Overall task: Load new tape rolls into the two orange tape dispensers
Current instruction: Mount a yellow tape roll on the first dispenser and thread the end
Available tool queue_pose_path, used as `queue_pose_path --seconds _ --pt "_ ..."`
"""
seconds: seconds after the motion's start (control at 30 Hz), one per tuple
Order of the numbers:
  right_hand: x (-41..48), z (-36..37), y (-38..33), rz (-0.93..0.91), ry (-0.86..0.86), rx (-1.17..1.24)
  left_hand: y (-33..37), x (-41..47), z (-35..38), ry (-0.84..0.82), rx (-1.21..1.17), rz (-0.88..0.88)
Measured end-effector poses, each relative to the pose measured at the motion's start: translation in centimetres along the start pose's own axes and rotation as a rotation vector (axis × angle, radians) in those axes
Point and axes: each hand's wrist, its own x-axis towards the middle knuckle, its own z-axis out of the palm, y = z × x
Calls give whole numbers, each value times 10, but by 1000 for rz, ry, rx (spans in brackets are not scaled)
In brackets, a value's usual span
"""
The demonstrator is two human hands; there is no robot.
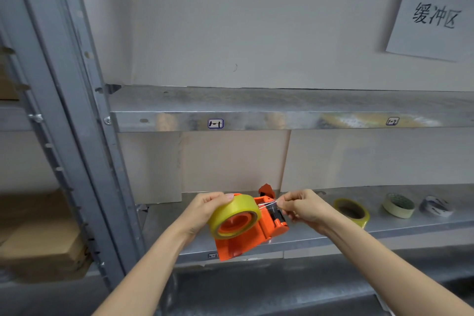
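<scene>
An orange tape dispenser point(252, 237) is held just above the front of the lower metal shelf point(384, 228). A yellowish clear tape roll point(232, 210) sits on its hub. My left hand point(207, 209) grips the roll from the top left. My right hand point(304, 206) pinches the free end of the tape point(268, 204), stretched from the roll toward the dispenser's black roller. A second orange part point(266, 190) shows just behind the dispenser, mostly hidden.
On the lower shelf to the right lie a yellowish tape roll point(352, 211), a cream masking tape roll point(398, 205) and a pale grey roll point(436, 206). An upper shelf point(282, 120) spans above. A grey upright post point(84, 161) stands left, with cardboard boxes point(43, 241) beyond it.
</scene>
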Motion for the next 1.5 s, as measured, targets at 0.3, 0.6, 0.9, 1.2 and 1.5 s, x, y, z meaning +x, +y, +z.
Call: queue_pose_path --seconds 0.3,0.6,0.9,1.2,1.5 --pt "4 3 12 49 -42 24 -9 -8 -5 -48 -97 -64" --pt "-2 -2 22 79 -70 52 -20 -8 0 -85 -110 -29" --pt "-11 -9 37 40 -103 129 -25 -12 -1 -113 2 -9" --pt "-15 -24 36 101 -169 120 -15 -16 4 -182 41 -10" --pt "-17 -17 34 144 -152 118 -17 -22 -1 -247 80 -42"
